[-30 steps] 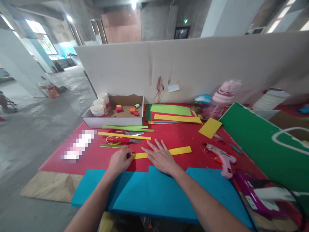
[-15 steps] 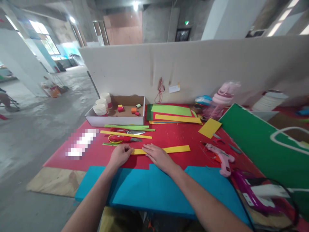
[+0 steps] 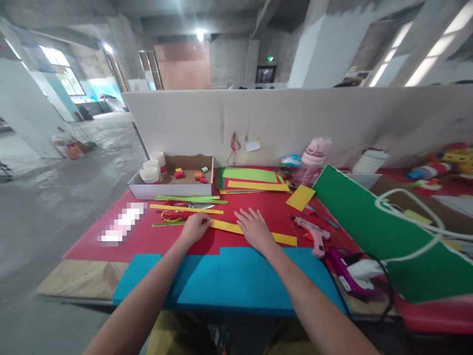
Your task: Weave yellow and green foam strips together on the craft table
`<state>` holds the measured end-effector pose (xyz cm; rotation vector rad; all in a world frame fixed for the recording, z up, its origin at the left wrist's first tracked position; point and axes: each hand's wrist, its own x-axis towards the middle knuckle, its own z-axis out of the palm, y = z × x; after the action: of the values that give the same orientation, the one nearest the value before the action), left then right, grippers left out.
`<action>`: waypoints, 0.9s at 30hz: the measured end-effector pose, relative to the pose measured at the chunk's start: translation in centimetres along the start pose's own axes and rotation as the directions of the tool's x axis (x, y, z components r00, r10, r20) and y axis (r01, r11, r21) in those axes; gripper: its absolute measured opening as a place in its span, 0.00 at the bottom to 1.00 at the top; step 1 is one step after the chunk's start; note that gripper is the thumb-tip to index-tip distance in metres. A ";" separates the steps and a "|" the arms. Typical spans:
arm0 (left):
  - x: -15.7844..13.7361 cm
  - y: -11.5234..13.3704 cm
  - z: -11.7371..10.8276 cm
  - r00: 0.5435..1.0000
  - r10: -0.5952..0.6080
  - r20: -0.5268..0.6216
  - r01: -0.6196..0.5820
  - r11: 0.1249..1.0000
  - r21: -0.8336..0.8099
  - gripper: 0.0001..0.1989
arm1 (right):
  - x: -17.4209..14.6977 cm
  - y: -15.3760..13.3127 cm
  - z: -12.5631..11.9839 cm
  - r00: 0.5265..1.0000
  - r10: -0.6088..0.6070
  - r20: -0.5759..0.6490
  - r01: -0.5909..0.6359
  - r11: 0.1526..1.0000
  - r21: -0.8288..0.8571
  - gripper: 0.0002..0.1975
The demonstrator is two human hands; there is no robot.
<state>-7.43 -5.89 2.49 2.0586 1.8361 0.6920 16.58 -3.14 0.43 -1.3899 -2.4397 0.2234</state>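
A yellow paper strip (image 3: 226,226) lies across the red table surface, slanting down to the right. My left hand (image 3: 196,228) pinches its left end between thumb and fingers. My right hand (image 3: 255,229) rests flat over the strip's middle with fingers spread; the strip's right part (image 3: 284,239) shows past the palm. Just beyond my left hand lie another narrow yellow strip (image 3: 186,209), green strips (image 3: 188,199), scissors with red handles (image 3: 172,215) and a thin green strip (image 3: 166,224).
At the back left stands an open box (image 3: 170,191) with paper cups (image 3: 150,173) and small coloured rolls. To the right are a pink glue gun (image 3: 313,232), a purple power strip (image 3: 349,276) and a green board (image 3: 391,241). A blue sheet (image 3: 258,281) covers the front edge.
The yellow strip has turned, its right end now nearer to me. My right hand's fingers have spread, and my left hand keeps its pinch. The view has tilted up and turned right.
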 end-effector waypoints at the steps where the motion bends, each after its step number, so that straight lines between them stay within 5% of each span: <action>1: 0.2 0.2 0.4 1.000 -0.006 0.012 0.006 1.000 0.011 0.11 | -0.2 0.2 0.0 0.999 0.007 0.036 -0.006 0.999 -0.036 0.25; 7: 0.1 0.3 0.8 0.998 -0.058 0.011 0.057 0.992 0.113 0.10 | -0.8 0.7 0.5 0.992 0.004 0.126 0.006 0.997 -0.083 0.26; 10: -0.9 1.8 0.4 0.994 -0.023 -0.103 0.049 0.965 0.256 0.14 | -0.8 0.8 0.6 0.992 -0.003 0.129 0.012 0.997 -0.070 0.26; 12: -2.1 3.6 1.0 0.980 0.117 -0.161 -0.051 0.930 0.364 0.18 | -0.8 0.8 0.7 0.991 -0.004 0.130 0.013 0.998 -0.067 0.26; 16: -4.8 6.9 4.4 0.922 0.384 0.054 -0.376 0.848 0.373 0.29 | -0.8 0.9 1.0 0.996 -0.012 0.089 0.020 0.996 -0.087 0.26; 21: -6.0 7.7 7.0 0.934 0.346 0.091 -0.353 0.854 0.383 0.39 | -0.9 1.0 1.3 0.998 -0.023 0.054 0.028 0.995 -0.093 0.25; 27: -6.2 5.0 4.9 0.972 0.231 0.041 -0.225 0.874 0.430 0.38 | -0.8 1.1 1.4 0.997 -0.007 0.081 0.014 0.997 -0.081 0.26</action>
<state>-1.01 -12.25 0.02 2.5905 1.9047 0.3663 17.36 -3.25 -1.38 -1.4277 -2.5475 0.1820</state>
